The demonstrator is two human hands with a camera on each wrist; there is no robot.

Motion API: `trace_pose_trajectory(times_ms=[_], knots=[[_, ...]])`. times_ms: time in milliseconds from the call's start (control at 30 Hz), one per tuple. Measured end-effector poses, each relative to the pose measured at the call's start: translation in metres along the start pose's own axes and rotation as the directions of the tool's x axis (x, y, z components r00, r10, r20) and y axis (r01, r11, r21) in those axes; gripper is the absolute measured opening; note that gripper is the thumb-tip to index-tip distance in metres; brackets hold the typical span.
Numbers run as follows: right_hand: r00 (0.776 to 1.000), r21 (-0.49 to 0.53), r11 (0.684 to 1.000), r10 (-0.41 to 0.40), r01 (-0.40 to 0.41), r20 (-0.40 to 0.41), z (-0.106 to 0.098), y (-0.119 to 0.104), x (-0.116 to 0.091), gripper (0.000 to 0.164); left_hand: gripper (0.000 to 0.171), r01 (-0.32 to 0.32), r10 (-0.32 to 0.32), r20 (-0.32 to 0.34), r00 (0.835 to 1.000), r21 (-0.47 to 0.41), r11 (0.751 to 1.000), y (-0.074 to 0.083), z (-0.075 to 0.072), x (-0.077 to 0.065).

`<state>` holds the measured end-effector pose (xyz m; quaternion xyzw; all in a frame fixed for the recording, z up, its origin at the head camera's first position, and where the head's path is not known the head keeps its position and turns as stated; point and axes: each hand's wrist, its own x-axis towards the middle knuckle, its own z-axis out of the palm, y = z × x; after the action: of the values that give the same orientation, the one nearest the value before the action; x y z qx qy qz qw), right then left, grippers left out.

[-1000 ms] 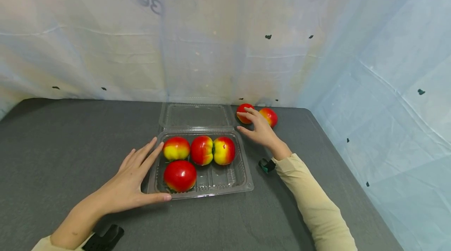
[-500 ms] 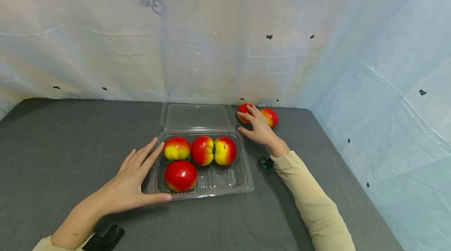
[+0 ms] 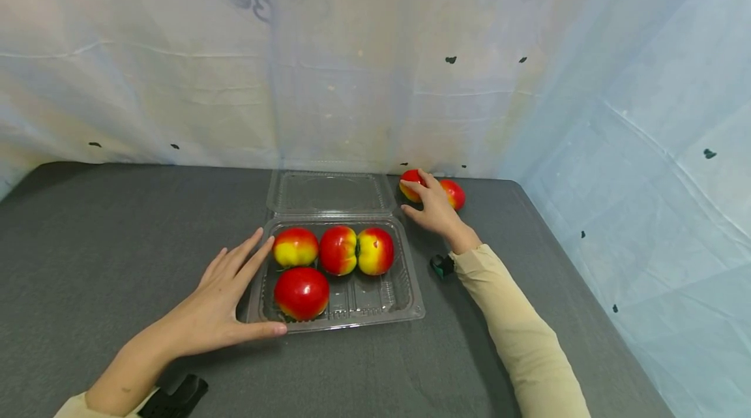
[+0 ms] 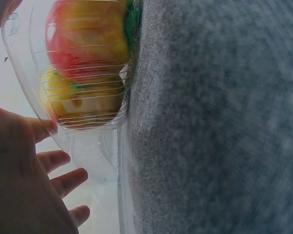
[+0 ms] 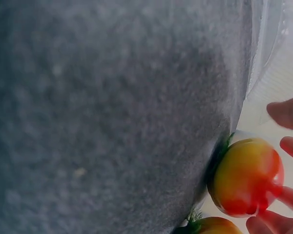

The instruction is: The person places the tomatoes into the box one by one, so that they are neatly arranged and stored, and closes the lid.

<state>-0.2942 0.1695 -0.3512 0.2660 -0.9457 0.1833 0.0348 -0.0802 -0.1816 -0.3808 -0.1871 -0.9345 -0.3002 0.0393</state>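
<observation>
My left hand is spread at the left side of a clear plastic clamshell container. Its thumb lies at the front rim, and in the left wrist view a fingertip touches the rim. Several red-and-yellow tomatoes sit inside: one at front left, the others in a back row. Beyond the container's right side, my right hand reaches over a tomato on the table. Fingertips touch it in the right wrist view, while the thumb stays apart from it.
The container's lid lies folded back towards the pale sheet wall. Another tomato sits right of my right hand, partly hidden by it. Grey cloth covers the table, and a second sheet hangs along the right.
My right hand has moved slightly to the right and away, its fingers now at the left loose tomato, which appears shifted a little. The left hand and container stay put.
</observation>
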Motion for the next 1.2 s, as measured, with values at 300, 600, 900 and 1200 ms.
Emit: trace_pose_trajectory(times_ms=[300, 600, 900, 1200], knots=[[1.0, -0.112, 0.994, 0.013, -0.014, -0.008, 0.002, 0.002, 0.005, 0.055, 0.114, -0.001, 0.001, -0.001, 1.0, 0.003, 1.0, 0.001, 0.0, 0.0], [0.999, -0.146, 0.989, 0.007, -0.012, -0.038, 0.004, 0.005, 0.009, 0.052, 0.114, -0.002, 0.002, 0.001, 1.0, 0.003, 1.0, 0.001, 0.0, 0.0], [0.993, -0.142, 0.99, -0.021, 0.004, -0.117, 0.005, 0.007, 0.011, 0.043, 0.114, -0.006, 0.006, -0.003, 1.0, 0.008, 1.0, 0.001, 0.0, 0.0], [0.99, -0.135, 0.991, -0.012, -0.007, -0.139, 0.007, 0.011, 0.01, 0.041, 0.115, -0.003, 0.003, 0.0, 1.0, 0.008, 1.0, 0.001, 0.001, 0.0]])
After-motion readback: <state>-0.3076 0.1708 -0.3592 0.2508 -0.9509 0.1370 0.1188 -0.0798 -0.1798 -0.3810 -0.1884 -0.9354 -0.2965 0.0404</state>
